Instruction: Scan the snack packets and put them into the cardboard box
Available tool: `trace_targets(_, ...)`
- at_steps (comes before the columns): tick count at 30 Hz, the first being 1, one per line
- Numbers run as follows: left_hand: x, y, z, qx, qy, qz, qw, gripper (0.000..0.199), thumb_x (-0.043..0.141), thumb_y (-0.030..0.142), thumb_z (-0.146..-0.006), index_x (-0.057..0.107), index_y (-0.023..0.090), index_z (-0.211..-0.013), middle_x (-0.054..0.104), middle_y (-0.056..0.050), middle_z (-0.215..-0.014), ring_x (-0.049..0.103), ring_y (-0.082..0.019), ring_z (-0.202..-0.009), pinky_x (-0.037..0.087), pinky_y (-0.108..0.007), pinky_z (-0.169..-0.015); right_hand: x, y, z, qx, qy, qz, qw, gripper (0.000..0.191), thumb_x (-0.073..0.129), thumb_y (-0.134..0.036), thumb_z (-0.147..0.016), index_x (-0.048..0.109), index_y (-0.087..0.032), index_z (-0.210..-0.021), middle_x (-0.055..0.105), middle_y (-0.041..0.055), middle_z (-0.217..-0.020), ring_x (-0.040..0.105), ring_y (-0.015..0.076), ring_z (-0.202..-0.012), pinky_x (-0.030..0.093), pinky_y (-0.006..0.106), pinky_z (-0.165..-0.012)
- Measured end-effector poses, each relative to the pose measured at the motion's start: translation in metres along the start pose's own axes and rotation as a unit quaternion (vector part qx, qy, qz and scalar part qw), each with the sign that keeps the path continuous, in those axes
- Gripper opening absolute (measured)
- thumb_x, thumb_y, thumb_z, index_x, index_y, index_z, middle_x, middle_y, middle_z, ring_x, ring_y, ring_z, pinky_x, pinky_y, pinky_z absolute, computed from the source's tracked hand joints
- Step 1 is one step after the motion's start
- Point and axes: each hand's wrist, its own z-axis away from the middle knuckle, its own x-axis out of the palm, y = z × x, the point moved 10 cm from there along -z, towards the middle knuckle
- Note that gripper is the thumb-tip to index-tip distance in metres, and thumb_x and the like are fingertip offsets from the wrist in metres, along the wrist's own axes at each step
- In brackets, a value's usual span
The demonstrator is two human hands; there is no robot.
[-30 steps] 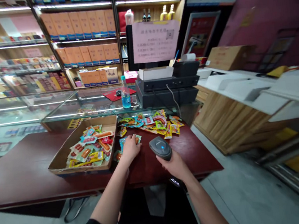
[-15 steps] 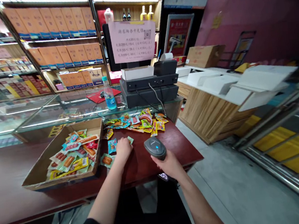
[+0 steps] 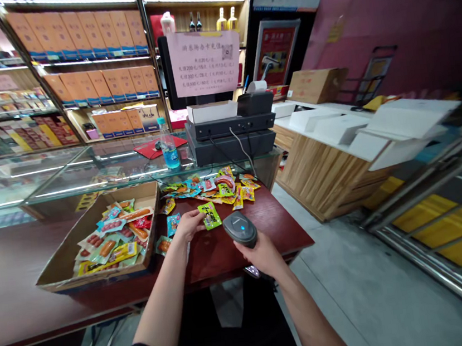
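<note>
My left hand point(image 3: 190, 227) pinches the edge of a green snack packet point(image 3: 210, 215), whose printed face shows above the dark red table. Just right of the packet is a grey barcode scanner point(image 3: 240, 228) with a blue light, and my right hand point(image 3: 261, 252) is wrapped round it. A pile of small colourful packets point(image 3: 226, 187) lies behind both hands. Left of my left hand, a blue packet point(image 3: 173, 224) and a partly covered sausage packet point(image 3: 163, 245) rest near the cardboard box point(image 3: 54, 278), which holds many wrapped sausages point(image 3: 107, 247).
Behind the table point(image 3: 8, 279) is a glass counter point(image 3: 58, 174) bearing a bottle point(image 3: 169, 147) of blue liquid and a black cash register unit point(image 3: 233, 144) with cables. To the right stand a wooden cabinet point(image 3: 319, 176) and metal rails point(image 3: 433, 243).
My left hand has turned and shifted slightly; the packet between its fingers now shows its bright green printed face. My right hand and the scanner have barely moved.
</note>
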Motion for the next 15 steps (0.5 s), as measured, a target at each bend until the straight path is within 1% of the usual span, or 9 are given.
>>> trace_targets(5, 0.001, 0.001, -0.001, 0.004, -0.010, 0.010, 1.000, 0.019, 0.079, 0.012, -0.071, 0.071, 0.010, -0.088, 0.075, -0.010, -0.086, 0.070, -0.015, -0.068, 0.062, -0.026, -0.062, 0.002, 0.001, 0.001, -0.003, -0.004, -0.002, 1.000, 0.033, 0.064, -0.040, -0.083, 0.071, -0.016, -0.105, 0.073, 0.0055, -0.069, 0.069, 0.0213, -0.063, 0.053, 0.028, -0.059)
trace_targets(11, 0.004, 0.007, 0.001, 0.024, -0.025, 0.017, 0.999, 0.023, 0.083, 0.014, -0.068, 0.067, 0.010, -0.084, 0.074, -0.009, -0.084, 0.073, -0.020, -0.075, 0.064, -0.038, -0.073, 0.007, -0.001, 0.002, -0.010, -0.016, 0.008, 1.000, 0.031, 0.065, -0.036, -0.081, 0.071, -0.016, -0.104, 0.075, 0.0062, -0.076, 0.071, 0.0222, -0.070, 0.055, 0.029, -0.065)
trace_targets(13, 0.005, 0.008, 0.001, 0.028, -0.026, 0.022, 0.999, 0.020, 0.081, 0.011, -0.069, 0.067, 0.010, -0.084, 0.074, -0.010, -0.085, 0.073, -0.021, -0.076, 0.064, -0.040, -0.073, 0.009, -0.002, 0.002, -0.014, -0.019, 0.008, 1.000, 0.030, 0.065, -0.036, -0.081, 0.071, -0.016, -0.104, 0.075, 0.0065, -0.078, 0.072, 0.0230, -0.074, 0.056, 0.030, -0.067)
trace_targets(15, 0.003, 0.011, 0.001, 0.049, -0.012, 0.001, 0.999, 0.017, 0.077, 0.010, -0.071, 0.068, 0.009, -0.085, 0.074, -0.012, -0.085, 0.073, -0.023, -0.076, 0.064, -0.041, -0.071, 0.009, -0.003, 0.002, -0.015, -0.019, 0.004, 1.000, 0.031, 0.066, -0.036, -0.081, 0.071, -0.016, -0.103, 0.076, 0.0072, -0.081, 0.072, 0.0239, -0.077, 0.056, 0.031, -0.069)
